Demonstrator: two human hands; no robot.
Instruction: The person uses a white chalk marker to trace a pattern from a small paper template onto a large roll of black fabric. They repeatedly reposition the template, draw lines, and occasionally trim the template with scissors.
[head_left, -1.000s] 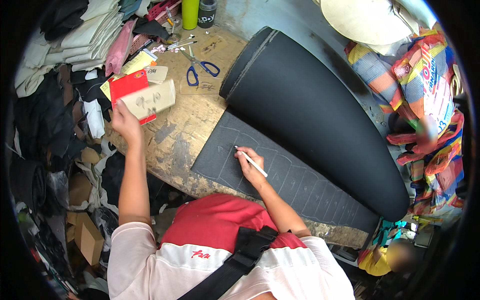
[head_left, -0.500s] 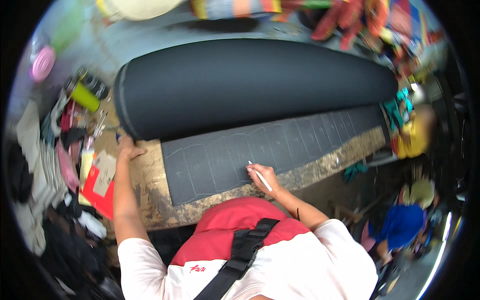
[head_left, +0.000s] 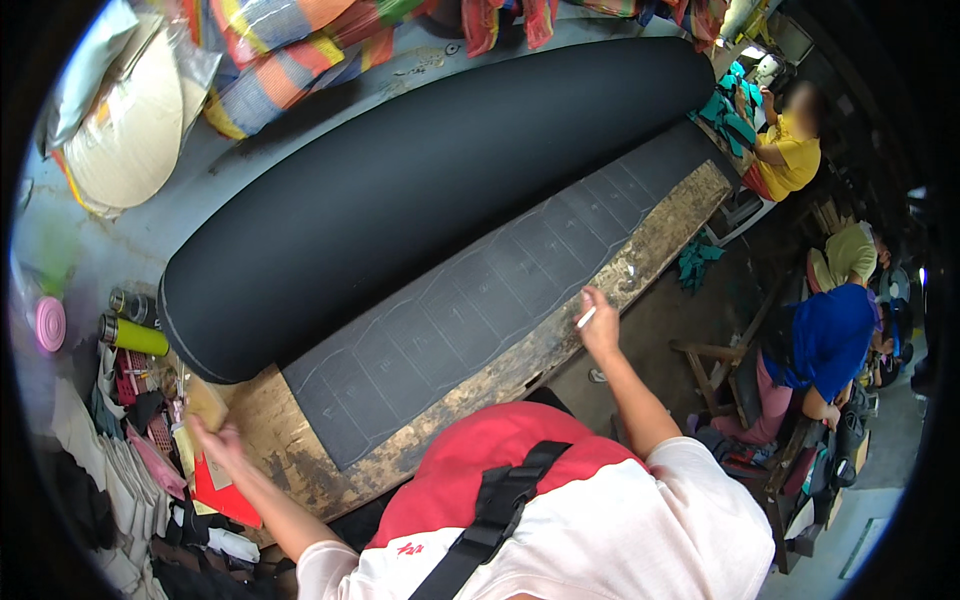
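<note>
My right hand is closed round a white pen, above the table's front edge and off the cloth. At the left end of the table, my left hand grips a small tan card, slightly blurred by motion. Between them lies a flat stretch of dark grey cloth, marked with pale outlines in a row of panels. Behind it rests the thick black roll that the cloth comes from.
The worn wooden table runs diagonally. On the left are a lime-green bottle, a red folder and piled cloth. A person in yellow sits beyond the far end; another in blue is at right. Striped bundles line the wall.
My right hand has lifted off the cloth and moved right with the pen. My left hand has left the roll's end and taken hold of the tan card. The view has turned.
</note>
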